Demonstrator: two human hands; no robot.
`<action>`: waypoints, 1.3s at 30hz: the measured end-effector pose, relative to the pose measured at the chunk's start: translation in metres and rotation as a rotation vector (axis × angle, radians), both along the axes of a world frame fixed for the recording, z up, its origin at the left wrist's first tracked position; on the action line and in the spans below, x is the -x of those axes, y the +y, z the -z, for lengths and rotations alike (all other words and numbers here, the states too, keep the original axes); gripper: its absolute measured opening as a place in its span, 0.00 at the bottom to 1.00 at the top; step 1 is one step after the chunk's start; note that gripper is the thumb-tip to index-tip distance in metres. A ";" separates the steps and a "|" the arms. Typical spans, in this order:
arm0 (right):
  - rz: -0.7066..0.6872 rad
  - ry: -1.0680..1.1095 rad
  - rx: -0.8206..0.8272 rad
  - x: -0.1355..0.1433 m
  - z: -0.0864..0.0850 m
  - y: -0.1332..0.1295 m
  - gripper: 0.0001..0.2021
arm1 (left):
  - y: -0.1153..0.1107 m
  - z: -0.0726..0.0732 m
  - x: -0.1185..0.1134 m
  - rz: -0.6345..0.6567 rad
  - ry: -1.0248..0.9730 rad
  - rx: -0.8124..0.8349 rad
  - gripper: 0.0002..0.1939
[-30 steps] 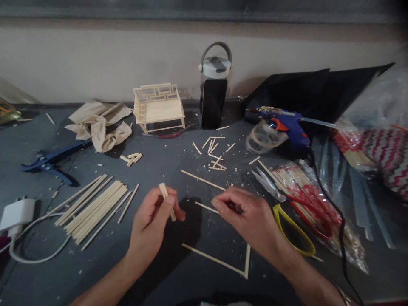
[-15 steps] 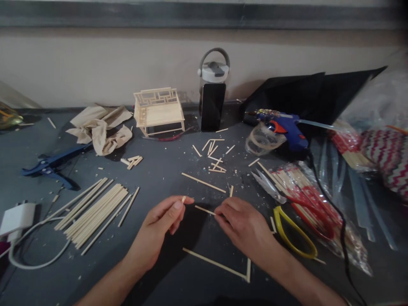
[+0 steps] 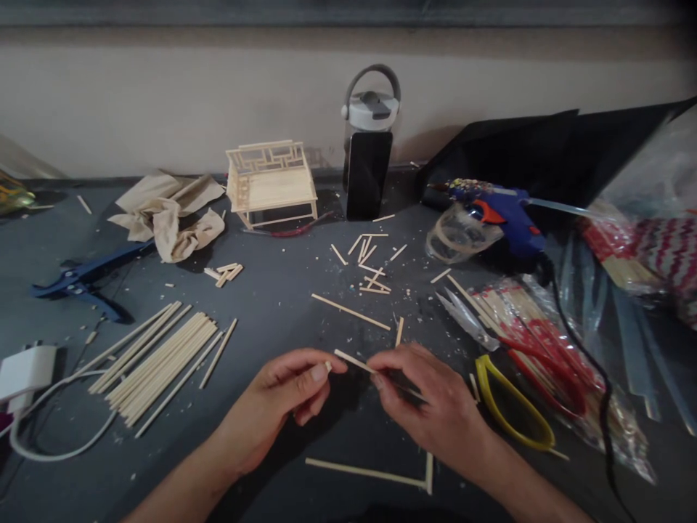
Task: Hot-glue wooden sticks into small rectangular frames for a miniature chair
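so my sticks (image 3: 163,363) lie on the left of the desk (image 3: 261,290), charger (image 3: 27,370) left of them, pliers (image 3: 81,280) behind, paper (image 3: 177,218) further back. mini bench (image 3: 272,190) sits at the back, bottle (image 3: 372,110) to its right, phone (image 3: 369,176) before that. glue gun's (image 3: 504,214) off right, scissors (image 3: 467,318) nearer me.

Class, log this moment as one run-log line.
Left hand: pinching wood piece | Right hand: gripping thin stick | Far side: miniature bench, phone, bottle | Right side: glue gun, scissors
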State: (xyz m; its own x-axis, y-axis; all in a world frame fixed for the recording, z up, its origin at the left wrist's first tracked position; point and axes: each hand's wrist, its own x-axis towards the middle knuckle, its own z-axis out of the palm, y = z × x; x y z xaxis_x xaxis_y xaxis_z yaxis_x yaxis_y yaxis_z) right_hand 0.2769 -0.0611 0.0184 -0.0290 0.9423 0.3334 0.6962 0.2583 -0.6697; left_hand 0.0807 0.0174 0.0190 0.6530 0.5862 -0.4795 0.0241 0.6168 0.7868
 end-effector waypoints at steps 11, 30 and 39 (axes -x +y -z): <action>-0.137 0.087 -0.001 -0.003 0.006 -0.002 0.12 | 0.002 0.000 0.002 0.055 -0.022 0.032 0.11; -0.204 0.028 -0.027 -0.009 0.011 -0.003 0.14 | 0.006 -0.002 0.002 0.126 -0.011 0.108 0.13; -0.232 -0.016 -0.054 -0.012 0.018 -0.007 0.15 | 0.006 0.002 0.003 0.130 -0.009 0.145 0.13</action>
State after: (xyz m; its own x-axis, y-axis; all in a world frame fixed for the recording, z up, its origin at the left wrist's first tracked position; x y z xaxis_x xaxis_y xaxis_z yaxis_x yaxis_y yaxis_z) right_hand 0.2891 -0.0679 0.0007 -0.2479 0.8908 0.3809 0.6245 0.4475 -0.6401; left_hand 0.0774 0.0235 0.0166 0.7236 0.4220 -0.5462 0.1040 0.7157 0.6906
